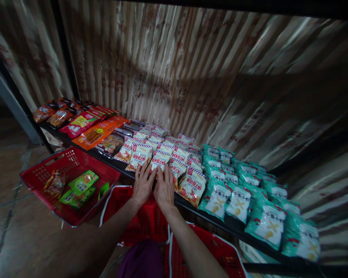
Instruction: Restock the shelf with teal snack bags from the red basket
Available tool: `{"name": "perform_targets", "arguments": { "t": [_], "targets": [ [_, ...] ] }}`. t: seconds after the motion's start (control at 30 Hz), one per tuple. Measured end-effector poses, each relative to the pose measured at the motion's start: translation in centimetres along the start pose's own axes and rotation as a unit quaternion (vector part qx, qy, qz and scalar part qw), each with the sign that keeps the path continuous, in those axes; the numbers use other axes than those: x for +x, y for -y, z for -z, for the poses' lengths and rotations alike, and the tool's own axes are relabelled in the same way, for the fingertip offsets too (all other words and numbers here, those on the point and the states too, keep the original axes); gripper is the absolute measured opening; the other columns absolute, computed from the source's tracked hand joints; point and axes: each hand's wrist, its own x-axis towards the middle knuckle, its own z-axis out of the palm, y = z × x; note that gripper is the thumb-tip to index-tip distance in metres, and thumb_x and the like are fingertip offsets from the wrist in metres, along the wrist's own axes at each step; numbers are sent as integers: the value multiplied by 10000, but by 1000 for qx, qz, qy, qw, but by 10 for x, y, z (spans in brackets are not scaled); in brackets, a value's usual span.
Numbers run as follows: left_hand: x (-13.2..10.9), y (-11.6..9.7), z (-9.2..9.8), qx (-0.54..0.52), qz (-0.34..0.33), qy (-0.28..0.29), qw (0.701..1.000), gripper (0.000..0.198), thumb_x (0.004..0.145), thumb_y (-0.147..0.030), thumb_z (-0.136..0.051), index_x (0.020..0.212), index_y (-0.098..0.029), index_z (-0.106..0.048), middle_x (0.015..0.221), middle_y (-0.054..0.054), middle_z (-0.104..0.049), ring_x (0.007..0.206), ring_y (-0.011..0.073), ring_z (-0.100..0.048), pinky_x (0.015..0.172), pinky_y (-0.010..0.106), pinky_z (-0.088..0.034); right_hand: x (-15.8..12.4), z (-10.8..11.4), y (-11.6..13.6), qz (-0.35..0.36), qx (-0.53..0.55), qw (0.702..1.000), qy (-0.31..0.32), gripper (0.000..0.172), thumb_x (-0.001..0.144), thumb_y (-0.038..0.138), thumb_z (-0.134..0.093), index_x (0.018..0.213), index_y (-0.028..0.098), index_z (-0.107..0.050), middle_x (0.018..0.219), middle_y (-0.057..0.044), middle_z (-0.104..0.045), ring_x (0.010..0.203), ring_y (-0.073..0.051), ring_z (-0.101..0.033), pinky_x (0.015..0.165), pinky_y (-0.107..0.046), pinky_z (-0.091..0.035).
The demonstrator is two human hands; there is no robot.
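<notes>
Both my hands reach to the front row of white snack bags (pixel 139 155) with red lettering and striped top edges. My left hand (pixel 142 184) rests its outstretched fingers on the lower part of a bag near the shelf's front edge. Close beside it, my right hand (pixel 164 188) lies with long, slightly spread fingers against the neighbouring white bag (pixel 160 157). The thumbs are partly hidden between the hands. Another white bag (pixel 192 187) leans at the right end of this row.
Green-and-white snack bags (pixel 266 222) stand in rows to the right on the black shelf (pixel 237 230). Orange packets (pixel 97 133) and a red packet (pixel 81 122) lie left. Below are red baskets (pixel 69 220); the left one contains green packets (pixel 82 183). Corrugated sheeting (pixel 168 77) backs the shelf.
</notes>
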Motion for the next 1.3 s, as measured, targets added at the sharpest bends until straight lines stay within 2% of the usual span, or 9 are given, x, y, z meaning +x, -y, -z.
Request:
{"name": "perform_targets", "arguments": {
  "t": [0.1, 0.17, 0.3, 0.47, 0.57, 0.7, 0.87, 1.07, 1.3],
  "targets": [
    [1, -2, 0, -3, 20, 7, 1000, 388, 910, -175, -479, 1293, -230, -504, 1378, 95, -496, 1416, 261, -196, 1119, 521, -238, -14, 5, -7, 9, 1, 1000, 3, 597, 807, 42, -375, 1390, 168, -401, 1542, -120, -206, 1413, -253, -164, 1084, -471, -301],
    [1, -5, -1, -10, 32, 7, 999, 383, 909, -164, -470, 1285, -220, -511, 1384, 106, -486, 1416, 257, -199, 1119, 513, -248, -23, 11, -13, -3, -5, 1000, 5, 628, 796, 35, -382, 1404, 191, -384, 1552, -111, -180, 1421, -266, -143, 1085, -504, -292],
    [-3, -11, -3, -30, 35, -7, 999, 391, 902, -157, -462, 1283, -230, -512, 1439, 118, -414, 1420, 256, -185, 1115, 514, -260, -32, 18, -22, -31, -17, 999, 26, 598, 799, 44, -383, 1382, 171, -431, 1536, -127, -235, 1423, -292, -130, 1085, -530, -283],
    [-2, -17, -3, -43, 39, 4, 998, 441, 908, -247, -478, 1341, -173, -436, 1459, 163, -366, 1421, 277, -174, 1109, 520, -272, -32, 18, -33, -25, -12, 998, 47, 546, 816, 50, -349, 1351, 68, -458, 1444, -159, -408, 1408, -275, -194, 1098, -487, -296],
    [0, -18, -4, -59, 34, 11, 998, 471, 906, -253, -478, 1358, -145, -400, 1465, 179, -343, 1424, 285, -155, 1090, 513, -314, -32, 17, -37, -17, -2, 999, 45, 504, 829, 59, -341, 1308, 4, -490, 1402, -180, -456, 1404, -268, -206, 1108, -441, -305],
    [3, -17, -8, -81, 34, 8, 996, 489, 897, -142, -423, 1382, -137, -356, 1486, 173, -302, 1432, 268, -114, 1090, 490, -341, -31, 17, -38, -18, 13, 999, 35, 491, 825, 62, -354, 1287, 10, -512, 1389, -169, -473, 1399, -254, -231, 1103, -415, -319],
    [3, -16, -15, -79, 38, -2, 996, 536, 858, -28, -367, 1368, -190, -393, 1508, 133, -274, 1434, 256, -104, 1092, 487, -349, -30, 19, -41, -22, 31, 999, 36, 486, 824, 73, -358, 1276, 24, -528, 1345, -176, -517, 1372, -266, -289, 1091, -450, -327],
    [2, -22, -15, -79, 45, -5, 996, 543, 815, -10, -371, 1335, -158, -424, 1528, 148, -220, 1437, 272, -66, 1100, 528, -314, -34, 20, -41, -19, 38, 998, 49, 484, 814, 80, -382, 1271, 84, -544, 1366, -148, -504, 1384, -266, -260, 1105, -487, -284],
    [0, -26, -4, -95, 39, 12, 995, 586, 832, -60, -349, 1413, -99, -282, 1529, 160, -216, 1439, 237, -64, 1122, 511, -273, -35, 25, -42, 7, 27, 997, 67, 521, 818, 50, -342, 1313, 91, -497, 1434, -149, -428, 1413, -261, -196, 1093, -515, -283]
  ]
}}
